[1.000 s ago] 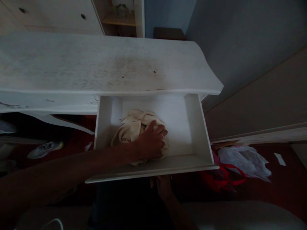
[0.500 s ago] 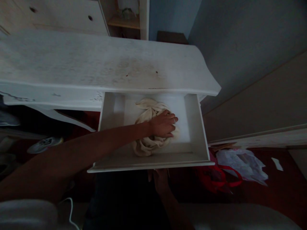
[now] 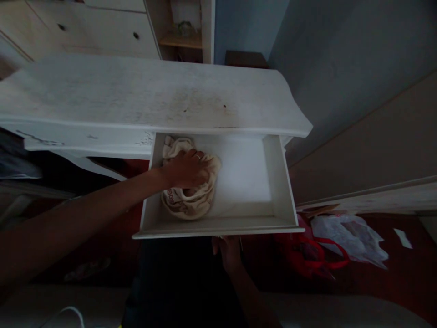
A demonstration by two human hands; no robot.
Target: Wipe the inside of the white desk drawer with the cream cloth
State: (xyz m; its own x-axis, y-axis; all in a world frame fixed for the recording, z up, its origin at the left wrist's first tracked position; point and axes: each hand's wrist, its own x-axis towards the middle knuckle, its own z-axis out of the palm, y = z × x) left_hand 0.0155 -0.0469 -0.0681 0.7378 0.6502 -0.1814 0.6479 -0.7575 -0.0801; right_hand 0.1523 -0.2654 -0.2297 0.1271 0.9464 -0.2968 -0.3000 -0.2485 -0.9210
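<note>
Cloth inside the open drawer, left hand on top of it

The white drawer (image 3: 246,173) is pulled out from the white table (image 3: 129,91), and the beige printed cloth (image 3: 194,210) is already inside, bunched against the left wall. The right part of the drawer floor is bare. The left hand (image 3: 187,169) lies on the cloth with its fingers bent downward; whether they pinch the fabric or only press it, I cannot tell. The right hand (image 3: 231,253) is under the front edge of the drawer, partly hidden, so its grip also cannot be told. As far as is visible, the cloth is in but it is neither flat nor neatly folded, the left hand is not away from it, and the drawer is not shut. How much work remains, this view does not show.
</note>
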